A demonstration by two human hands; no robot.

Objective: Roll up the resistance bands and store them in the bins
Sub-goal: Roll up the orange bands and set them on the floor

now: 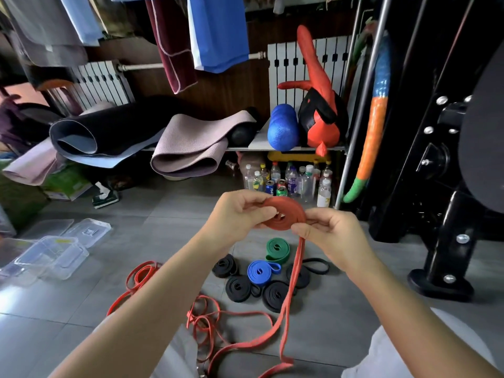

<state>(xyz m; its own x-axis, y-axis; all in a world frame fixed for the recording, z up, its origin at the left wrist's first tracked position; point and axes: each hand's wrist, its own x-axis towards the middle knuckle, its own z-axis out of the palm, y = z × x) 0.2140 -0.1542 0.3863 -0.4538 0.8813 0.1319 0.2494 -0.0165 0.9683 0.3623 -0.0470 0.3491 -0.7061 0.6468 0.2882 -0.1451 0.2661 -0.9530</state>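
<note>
The grey floor (pixel 341 309) spreads under everything. At my far left the clear bins (pixel 51 257) stand on it, pressed together and overlapping, so I cannot tell whether one sits inside another. Two clear lids (pixel 87 230) lie flat just behind them. Thin loose red bands (pixel 207 317) sprawl in tangled loops between my forearms.

The red band (pixel 283 216), partly rolled, is up off the floor as a flat coil between my hands. Its unrolled tail drops from the coil's right edge down to the floor. My left hand (pixel 240 214) grips the coil's left side, fingers curled behind it and thumb on its near face. My right hand (pixel 330 230) pinches the rim where the tail leaves.

Below the coil, well apart from the bins, rolled bands sit close together on the floor: several black rolls (pixel 238 287), a blue roll (pixel 260 271) and a green roll (pixel 276 248).
</note>
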